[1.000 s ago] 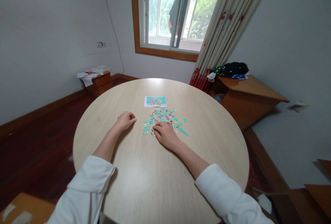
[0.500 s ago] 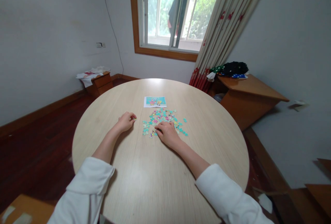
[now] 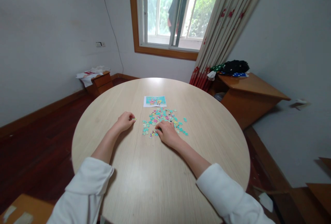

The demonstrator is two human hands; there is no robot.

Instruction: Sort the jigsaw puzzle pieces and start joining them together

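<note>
A round pale wooden table [image 3: 134, 186] is shown, its near edge cut off by the bottom of the view. On it, nearer the far edge than the near one, a loose heap of jigsaw pieces [image 3: 162, 115] is spread, mostly turquoise, with pink, yellow and pale green ones mixed in. A few turquoise pieces are scattered out toward the right edge, one single piece [image 3: 184, 120] being set apart from the rest. Between the heap and the far edge a picture sheet [image 3: 156, 101] is laid flat, printed in turquoise with a pink and a yellow figure.

The left hand [image 3: 126, 121] is held low over the table, on the left-edge side of the heap and apart from it. A small yellow-green piece [image 3: 135, 119] is pinched between its thumb and fingertips, the other fingers being curled in. The right hand [image 3: 168, 133] is placed over the near side of the heap, and some pieces are covered by it. Its fingers are bent and brought close to the thumb; whether a piece is gripped there cannot be told. Both forearms are reached in from the near edge, and white sleeves [image 3: 89, 175] are folded back on them.
</note>
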